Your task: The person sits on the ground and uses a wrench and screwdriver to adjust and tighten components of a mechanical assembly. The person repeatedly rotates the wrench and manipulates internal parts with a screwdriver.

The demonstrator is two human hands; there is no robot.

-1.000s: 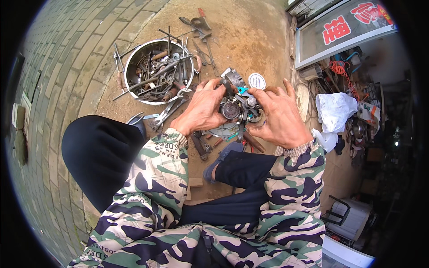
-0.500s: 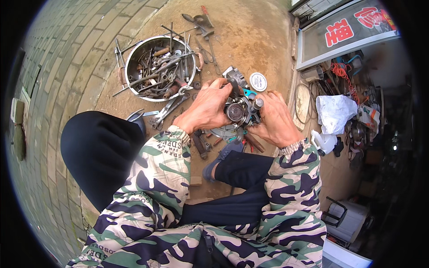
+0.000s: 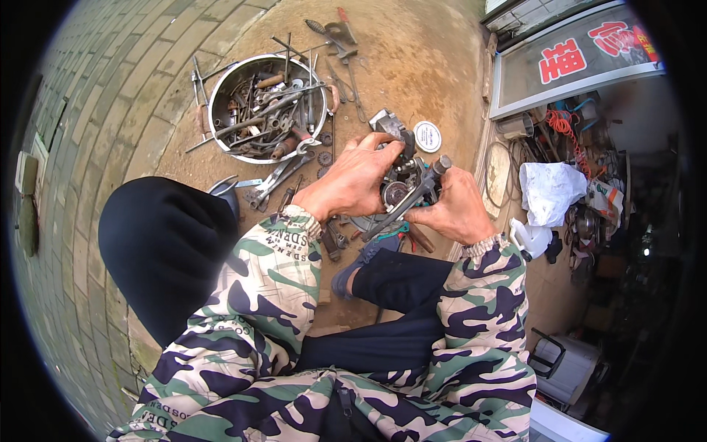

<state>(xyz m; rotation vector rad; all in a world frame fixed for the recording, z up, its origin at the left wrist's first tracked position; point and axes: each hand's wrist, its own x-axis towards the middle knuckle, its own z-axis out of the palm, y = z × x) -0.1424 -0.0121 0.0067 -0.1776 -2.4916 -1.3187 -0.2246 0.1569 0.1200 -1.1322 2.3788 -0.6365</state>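
Observation:
Both my hands grip a dark, greasy metal machine part [image 3: 418, 193] above the ground, at the middle of the view. A round, cup-like piece shows near its centre, and a bar with a thick rounded end slants across it. My left hand [image 3: 352, 175] wraps its left and far side, the fingers curled over a black section. My right hand [image 3: 462, 208] clasps the right side, with the thumb at the near edge and some fingers hidden behind. Beyond them lies a block-shaped metal part [image 3: 389, 124] beside a round white lid [image 3: 427, 136].
A round metal basin [image 3: 213, 121] heaped with tools stands at the far left. Wrenches [image 3: 269, 184] lie before it, and more tools [image 3: 340, 37] farther off. At right, a doorway area holds a white cloth bag [image 3: 554, 193] and a white jug [image 3: 532, 239]. My shoe [image 3: 361, 269] rests below the part.
The machine part has turned and tilted in my hands, so the bar now crosses the round piece slantwise. Both hands have shifted slightly with it.

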